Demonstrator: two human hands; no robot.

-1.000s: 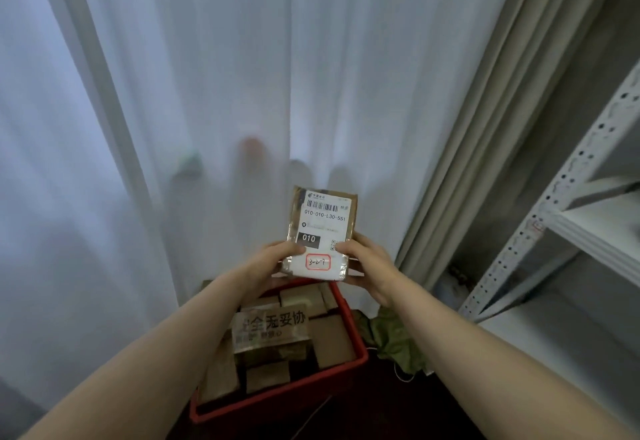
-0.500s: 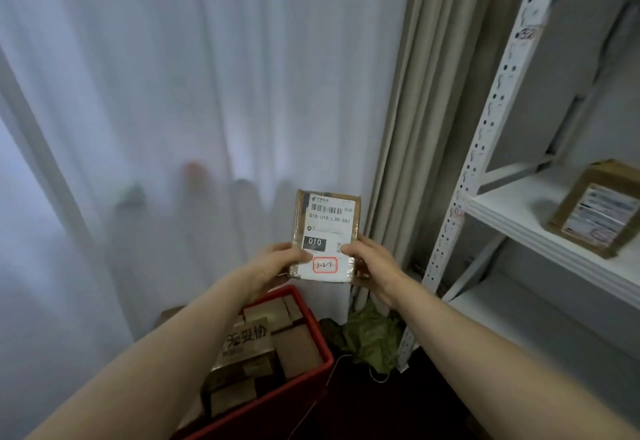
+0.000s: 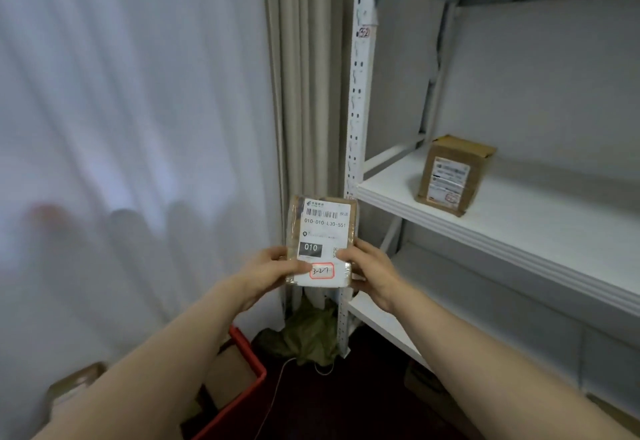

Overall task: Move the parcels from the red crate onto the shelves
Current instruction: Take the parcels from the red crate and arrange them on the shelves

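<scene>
Low at the near edge, the red crate (image 3: 240,403) sits on the floor with brown parcels (image 3: 228,377) left in it, so the job looks partway through. Above it, the left hand (image 3: 268,275) and right hand (image 3: 375,275) hold one flat parcel (image 3: 323,231) upright between them. The fingers (image 3: 346,255) curl round its lower edges and the thumbs press on the white label (image 3: 325,223), which carries a barcode, a black "010" block and a red-ringed handwritten mark. The parcel is brown, thin and glossy with tape, so it is probably light and easy to slide. It is held in the air just in front of the corner post (image 3: 356,128) of the white shelf unit. The step in hand appears to be the carry. Next the parcel must swing right past the post and be set flat on a board. Further in, the middle shelf (image 3: 519,228) bears one boxed parcel (image 3: 450,176) with bare board beside it.
</scene>
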